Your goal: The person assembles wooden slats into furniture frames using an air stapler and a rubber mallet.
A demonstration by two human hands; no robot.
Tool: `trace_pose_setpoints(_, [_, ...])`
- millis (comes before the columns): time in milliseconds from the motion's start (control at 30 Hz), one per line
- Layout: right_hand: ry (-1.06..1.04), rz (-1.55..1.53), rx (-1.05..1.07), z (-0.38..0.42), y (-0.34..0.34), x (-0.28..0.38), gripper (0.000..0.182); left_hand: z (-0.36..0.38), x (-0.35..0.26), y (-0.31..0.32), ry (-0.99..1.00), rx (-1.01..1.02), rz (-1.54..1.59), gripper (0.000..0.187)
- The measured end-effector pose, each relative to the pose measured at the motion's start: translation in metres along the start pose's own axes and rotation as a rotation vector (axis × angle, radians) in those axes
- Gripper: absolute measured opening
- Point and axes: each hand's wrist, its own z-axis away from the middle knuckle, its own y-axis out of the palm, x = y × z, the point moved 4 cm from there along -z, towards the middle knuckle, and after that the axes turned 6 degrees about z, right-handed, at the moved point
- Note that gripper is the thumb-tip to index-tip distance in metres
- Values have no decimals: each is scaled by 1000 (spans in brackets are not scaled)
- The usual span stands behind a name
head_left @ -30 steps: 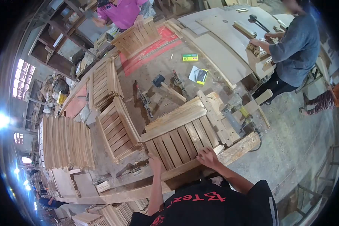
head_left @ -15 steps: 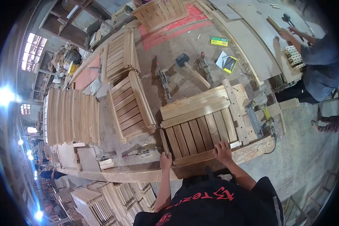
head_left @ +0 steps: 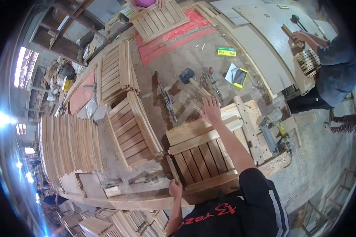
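A slatted wooden panel (head_left: 201, 160) lies on the bench in front of me, with a wide board along its far side. My left hand (head_left: 175, 188) is closed on a narrow wood strip (head_left: 172, 169) at the panel's left end. Stretched forward over the far side of the panel, my right hand (head_left: 211, 112) has its fingers spread and holds nothing. Just beyond it is the handle of a black-headed mallet (head_left: 186, 75).
Stacked slatted frames (head_left: 132, 132) and a pile of slats (head_left: 69, 144) stand left. Clamps (head_left: 166, 96), a green-yellow box (head_left: 226, 51) and an air tool (head_left: 268, 136) lie around. Co-workers are at the far side, one holding a panel (head_left: 158, 19), and at right (head_left: 338, 73).
My right hand has let go of the panel's near edge and reached forward toward the mallet, opening its fingers. My left hand stays at the strip. The far co-worker's panel has shifted.
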Motion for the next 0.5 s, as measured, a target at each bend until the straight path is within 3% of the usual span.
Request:
trace_pose_setpoints(33, [-11, 36, 111, 5, 22, -5, 62, -2, 3, -2, -3, 27, -2, 24])
trace_pose_setpoints(133, [-41, 73, 208, 2, 51, -11, 70, -5, -9, -11, 47, 47, 186, 23])
trace_pose_setpoints(167, [-4, 42, 291, -5, 52, -11, 74, -7, 13, 8, 265, -93, 101, 23])
trace_pose_setpoints(267, [-31, 71, 356, -25, 55, -12, 74, -3, 1, 6, 121, -19, 165, 25])
trace_pose_setpoints(500, [-34, 45, 300, 2, 39, 0, 85, -12, -4, -12, 104, 97, 75, 24])
